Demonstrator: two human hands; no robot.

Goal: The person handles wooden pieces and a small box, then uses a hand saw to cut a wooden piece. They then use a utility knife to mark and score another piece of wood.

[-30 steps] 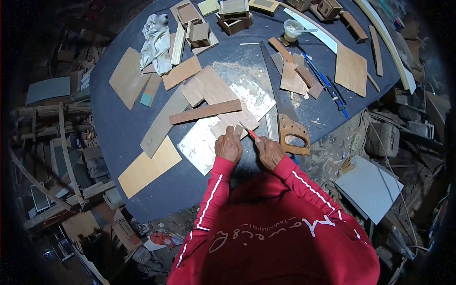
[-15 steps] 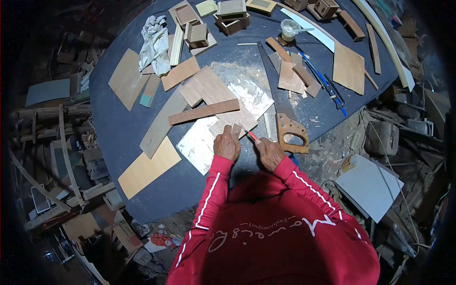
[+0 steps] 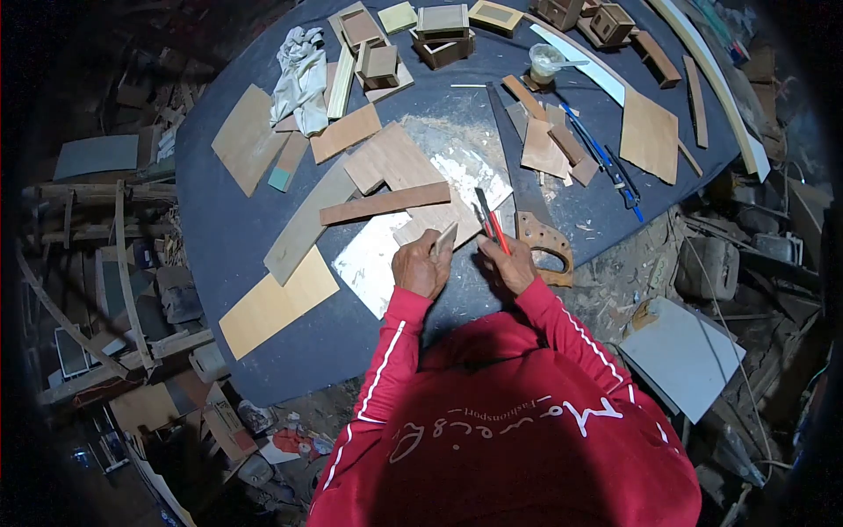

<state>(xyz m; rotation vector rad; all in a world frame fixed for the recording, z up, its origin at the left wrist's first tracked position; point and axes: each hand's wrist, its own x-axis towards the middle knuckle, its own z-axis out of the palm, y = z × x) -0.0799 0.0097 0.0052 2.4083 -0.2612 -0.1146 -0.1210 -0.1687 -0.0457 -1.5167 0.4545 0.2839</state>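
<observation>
My left hand (image 3: 421,265) is closed around a small wooden piece (image 3: 446,238), which it holds tilted up on edge. To its right, my right hand (image 3: 512,265) grips a red-and-black utility knife (image 3: 493,221), pointing up and away from me. The knife stands apart from the small piece. Just beyond both hands lies a notched light wooden board (image 3: 391,161), with a narrow brown wooden strip (image 3: 385,204) across it. Under the board is a white-smeared panel (image 3: 358,268).
A handsaw (image 3: 546,241) lies right of my right hand. Farther off are a blue clamp-like tool (image 3: 606,158), a cup of pale paste (image 3: 543,63), small wooden boxes (image 3: 443,44) and a crumpled cloth (image 3: 300,83). A plywood piece (image 3: 279,303) lies at the left.
My right hand has moved right and swung the knife upright, away from the small wooden piece. My left hand has tilted that piece up off the board. The view has shifted slightly.
</observation>
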